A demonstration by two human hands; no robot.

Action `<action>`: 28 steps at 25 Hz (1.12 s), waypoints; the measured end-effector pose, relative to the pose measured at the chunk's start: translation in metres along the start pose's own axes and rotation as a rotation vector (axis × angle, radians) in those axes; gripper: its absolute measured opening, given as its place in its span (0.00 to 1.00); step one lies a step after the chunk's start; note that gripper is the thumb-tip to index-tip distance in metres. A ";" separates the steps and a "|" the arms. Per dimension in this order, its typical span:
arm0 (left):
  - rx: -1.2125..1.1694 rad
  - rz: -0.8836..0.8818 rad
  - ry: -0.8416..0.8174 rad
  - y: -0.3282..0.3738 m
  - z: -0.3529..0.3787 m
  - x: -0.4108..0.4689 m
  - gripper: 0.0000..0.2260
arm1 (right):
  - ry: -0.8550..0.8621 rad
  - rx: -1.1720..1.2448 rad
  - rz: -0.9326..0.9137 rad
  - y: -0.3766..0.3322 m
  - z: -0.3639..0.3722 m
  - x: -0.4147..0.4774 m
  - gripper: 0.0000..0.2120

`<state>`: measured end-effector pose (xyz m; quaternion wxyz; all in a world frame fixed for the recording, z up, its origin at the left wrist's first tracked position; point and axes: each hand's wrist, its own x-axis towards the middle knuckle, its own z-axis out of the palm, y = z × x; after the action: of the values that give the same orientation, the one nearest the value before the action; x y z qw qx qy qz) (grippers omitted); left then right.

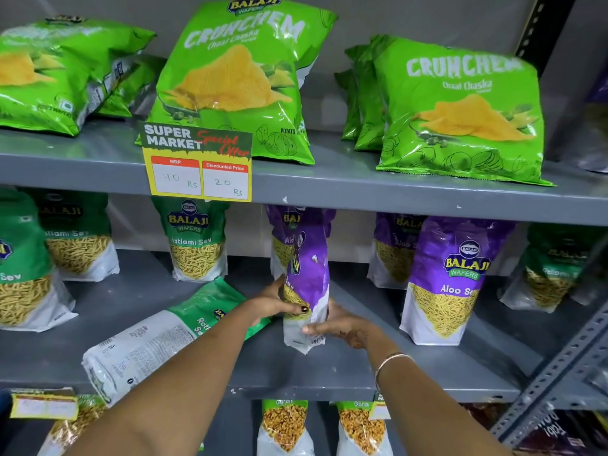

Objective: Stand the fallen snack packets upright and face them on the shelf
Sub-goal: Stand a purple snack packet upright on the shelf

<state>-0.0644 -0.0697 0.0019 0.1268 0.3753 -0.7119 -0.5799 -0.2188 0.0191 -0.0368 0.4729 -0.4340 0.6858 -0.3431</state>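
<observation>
A purple Aloo Sev packet (pixel 309 274) stands upright on the middle shelf (pixel 362 366), turned edge-on so its side faces me. My left hand (pixel 276 302) grips its left side low down, thumb across the front. My right hand (pixel 342 325) holds its right side near the white base. A green Ratlami Sev packet (pixel 158 337) lies flat on the same shelf to the left, partly under my left forearm, its back label up.
Upright purple packets (pixel 450 281) stand to the right and green ones (pixel 197 240) at the back left. The upper shelf holds green Crunchem chip bags (pixel 237 80) and a price tag (pixel 197 162). A slotted metal upright (pixel 559 366) runs at the right.
</observation>
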 end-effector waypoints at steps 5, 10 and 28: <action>-0.090 0.014 0.031 0.000 0.002 0.001 0.38 | 0.119 -0.031 0.025 -0.005 -0.003 -0.010 0.38; -0.016 -0.054 0.080 -0.004 -0.009 0.003 0.31 | 0.134 0.061 -0.048 -0.003 -0.018 -0.019 0.34; -0.037 -0.056 0.331 -0.017 -0.007 0.005 0.27 | 0.027 0.339 -0.322 -0.006 -0.022 0.002 0.41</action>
<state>-0.0569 -0.0795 -0.0131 0.2330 0.4828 -0.6599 -0.5264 -0.2384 0.0163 -0.0252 0.4687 -0.4478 0.5465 -0.5302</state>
